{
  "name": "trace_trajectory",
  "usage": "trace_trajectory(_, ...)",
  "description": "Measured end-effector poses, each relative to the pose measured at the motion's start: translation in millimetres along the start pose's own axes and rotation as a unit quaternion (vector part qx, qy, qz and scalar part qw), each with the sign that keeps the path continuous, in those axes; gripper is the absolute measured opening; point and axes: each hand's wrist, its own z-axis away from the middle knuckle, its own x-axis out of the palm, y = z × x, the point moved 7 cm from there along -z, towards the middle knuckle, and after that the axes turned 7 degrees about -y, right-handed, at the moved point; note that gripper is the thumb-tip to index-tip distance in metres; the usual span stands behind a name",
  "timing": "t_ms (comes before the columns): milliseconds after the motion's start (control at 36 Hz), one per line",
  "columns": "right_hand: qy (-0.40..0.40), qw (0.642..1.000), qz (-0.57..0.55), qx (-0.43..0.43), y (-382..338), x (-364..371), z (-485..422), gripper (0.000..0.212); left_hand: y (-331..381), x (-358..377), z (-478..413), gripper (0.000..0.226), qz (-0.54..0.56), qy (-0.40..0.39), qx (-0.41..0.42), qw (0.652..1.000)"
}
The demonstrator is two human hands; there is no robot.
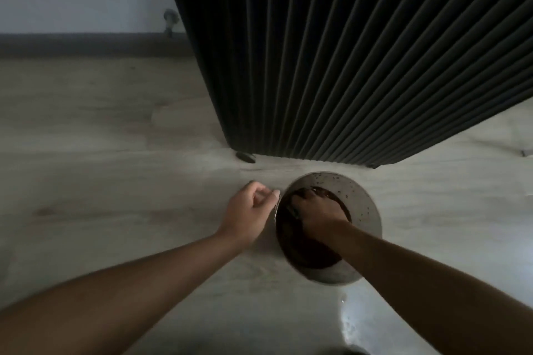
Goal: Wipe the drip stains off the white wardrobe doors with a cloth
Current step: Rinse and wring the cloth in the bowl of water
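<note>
A round metal bowl (370, 212) stands on the pale wooden floor, filled with dark brown liquid. My right hand (315, 206) reaches down into the bowl, its fingers curled around something dark (295, 210) at the liquid's surface that looks like a wet cloth. My left hand (251, 209) sits at the bowl's left rim, fingers curled, the thumb and fingertips touching the rim's edge. No white wardrobe doors are in view.
A dark ribbed panel (360, 52) rises right behind the bowl. A small dark round foot (246, 157) lies on the floor at its base. A white wall with a grey skirting board (86, 43) runs at the back left. A wet shiny patch (354, 323) lies near the bowl.
</note>
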Motion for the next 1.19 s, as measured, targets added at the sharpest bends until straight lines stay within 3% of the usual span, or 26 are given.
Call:
trace_trajectory(111, -0.117, 0.989, 0.052, -0.068, -10, 25, -30, 0.042, 13, 16, -13, 0.020, -0.018, -0.069, 0.071, 0.995)
trace_trajectory(167, -0.136, 0.986, 0.058, -0.081, -10, 25, -34, 0.037, 23, 20, -17, 0.021, -0.041, -0.088, 0.105, 0.990)
trace_trajectory(278, -0.016, 0.986, 0.134, -0.096, -13, 3, -23, 0.023, 55, 13, -23, 0.022, -0.066, -0.078, 0.142, 0.985)
trace_trajectory(389, -0.094, 0.984, 0.110, -0.101, -15, 13, -5, 0.031, 82, 1, -21, 0.021, -0.063, -0.034, 0.155, 0.985)
trace_trajectory(528, -0.044, 0.975, 0.184, -0.120, -15, 15, 2, 0.030, 77, 19, 2, 0.016, -0.108, -0.042, 0.176, 0.978)
trace_trajectory(611, -0.128, 0.975, 0.148, -0.103, -4, 22, 0, 0.040, 70, 30, 11, 0.011, -0.155, -0.057, 0.184, 0.969)
trace_trajectory(694, -0.062, 0.989, 0.115, -0.071, 5, 6, 3, 0.033, 78, 28, 16, 0.007, -0.140, -0.050, 0.188, 0.971)
trace_trajectory(778, -0.071, 0.996, -0.041, -0.028, 18, -4, 19, 0.016, 89, 26, 21, 0.023, -0.148, -0.060, 0.189, 0.969)
trace_trajectory(861, -0.069, 0.981, -0.179, -0.042, 29, -24, 57, 0.012, 96, 36, 33, 0.043, -0.204, -0.117, 0.214, 0.948)
trace_trajectory(917, -0.055, 0.936, -0.344, -0.053, 41, -37, 89, 0.012, 91, 50, 42, 0.061, -0.216, -0.183, 0.209, 0.936)
trace_trajectory(972, -0.058, 0.858, -0.503, -0.091, 48, -49, 119, 0.016, 81, 61, 48, 0.080, -0.194, -0.241, 0.204, 0.929)
trace_trajectory(1056, -0.074, 0.764, -0.625, -0.140, 56, -63, 147, 0.025, 70, 69, 52, 0.094, -0.184, -0.315, 0.182, 0.913)
trace_trajectory(1111, -0.095, 0.718, -0.670, -0.163, 57, -68, 151, 0.029, 68, 68, 51, 0.093, -0.155, -0.352, 0.137, 0.913)
trace_trajectory(1195, -0.119, 0.647, -0.730, -0.184, 54, -78, 148, 0.030, 77, 71, 49, 0.066, -0.096, -0.377, 0.109, 0.915)
